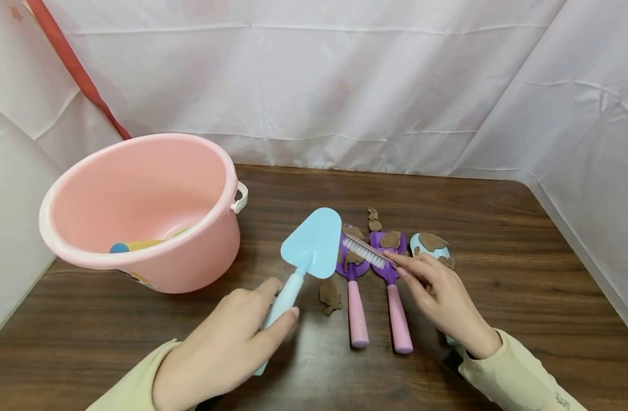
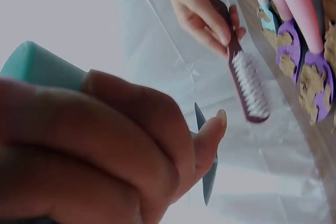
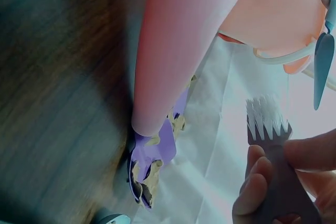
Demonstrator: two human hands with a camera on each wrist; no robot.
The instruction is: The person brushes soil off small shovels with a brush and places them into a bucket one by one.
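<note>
My left hand grips the handle of a light-blue trowel, its blade raised and pointing away from me. The face of the blade in view looks clean. Between thumb and fingers, my right hand holds a brush with white bristles; in the head view it overlaps the purple blades. Two purple shovels with pink handles, a left one and a right one, lie side by side with brown clumps on their blades. Beyond my right hand lies another light-blue tool, also caked with brown clumps, mostly hidden by the hand.
A large pink bucket with a white handle mount stands at the left, a blue-and-yellow item inside. Loose brown pieces lie on the dark wooden table. White curtains enclose the back and sides.
</note>
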